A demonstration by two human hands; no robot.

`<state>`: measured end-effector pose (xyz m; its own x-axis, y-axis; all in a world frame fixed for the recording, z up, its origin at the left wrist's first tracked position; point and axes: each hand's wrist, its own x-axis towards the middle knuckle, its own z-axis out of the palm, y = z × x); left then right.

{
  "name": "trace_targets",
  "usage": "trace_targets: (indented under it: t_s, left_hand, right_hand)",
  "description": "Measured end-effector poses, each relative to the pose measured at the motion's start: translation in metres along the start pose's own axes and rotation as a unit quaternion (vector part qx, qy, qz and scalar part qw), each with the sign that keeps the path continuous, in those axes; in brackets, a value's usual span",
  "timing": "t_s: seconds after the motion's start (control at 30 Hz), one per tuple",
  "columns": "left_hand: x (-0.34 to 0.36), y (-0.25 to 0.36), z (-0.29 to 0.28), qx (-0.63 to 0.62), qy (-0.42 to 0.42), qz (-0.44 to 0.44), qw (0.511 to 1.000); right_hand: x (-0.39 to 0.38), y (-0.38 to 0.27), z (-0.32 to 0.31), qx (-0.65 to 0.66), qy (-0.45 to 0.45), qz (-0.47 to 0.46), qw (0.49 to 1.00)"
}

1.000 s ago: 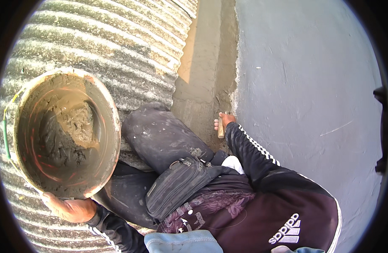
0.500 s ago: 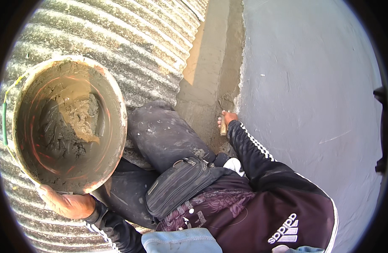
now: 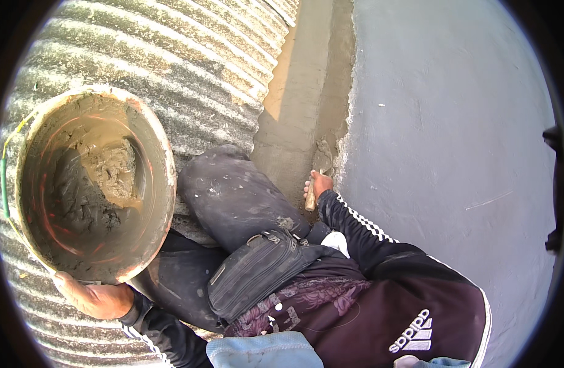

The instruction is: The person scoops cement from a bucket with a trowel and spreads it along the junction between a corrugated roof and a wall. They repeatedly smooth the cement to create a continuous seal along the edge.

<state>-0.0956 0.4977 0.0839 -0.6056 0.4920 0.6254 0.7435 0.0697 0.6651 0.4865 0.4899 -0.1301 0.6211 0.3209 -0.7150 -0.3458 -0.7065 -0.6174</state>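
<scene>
My left hand (image 3: 99, 299) grips the near rim of a large round bucket (image 3: 169, 184), its thumb along the outside and the other fingers mostly hidden. Wet grey mortar (image 3: 110, 168) lies in the bucket's bottom and coats its inner wall. To the right, my right hand (image 3: 320, 183) is closed round the wooden handle of a trowel (image 3: 310, 200). The trowel's mortar-smeared blade points away from me, against the strip of wet mortar (image 3: 332, 116) along the foot of the grey wall (image 3: 447, 122). Whether the blade touches the wall itself I cannot tell.
Corrugated roof sheets (image 3: 171, 67) extend under and beyond the bucket, ending in a wavy edge beside the mortared channel (image 3: 297, 92). My bent knee (image 3: 217, 178) lies between bucket and channel. A black waist bag (image 3: 254, 276) rests on my lap.
My right hand and the trowel have moved a little left and toward me, and more of the blade shows. The bucket and my left hand sit slightly further left and lower in view.
</scene>
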Motion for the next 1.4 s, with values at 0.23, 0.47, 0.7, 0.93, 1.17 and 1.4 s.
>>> trace_targets:
  t_s: [0.23,0.47,0.7,0.93,1.17,1.4]
  left_hand:
    - [0.0,0.001,-0.003,0.055,0.001,0.019,0.998]
    - [-0.006,-0.006,-0.004,0.149,0.012,0.152,0.977]
    - [-0.002,-0.004,-0.004,0.122,0.005,0.136,0.983]
    - [-0.005,0.012,0.002,0.098,0.019,0.093,0.991]
    - [0.0,0.003,0.002,0.101,0.004,0.061,0.993]
    - [0.003,0.0,0.001,-0.021,-0.018,-0.012,1.0]
  right_hand:
    - [0.055,-0.031,-0.004,-0.028,-0.049,0.057,0.997]
    - [0.02,-0.021,0.008,-0.129,-0.021,0.036,0.991]
    - [0.053,-0.049,0.027,-0.049,0.024,-0.048,0.997]
    - [0.021,-0.024,0.001,0.015,0.09,-0.062,0.994]
    - [-0.022,0.011,0.008,0.167,0.034,0.067,0.983]
    - [0.006,-0.042,0.005,0.067,0.014,-0.022,0.997]
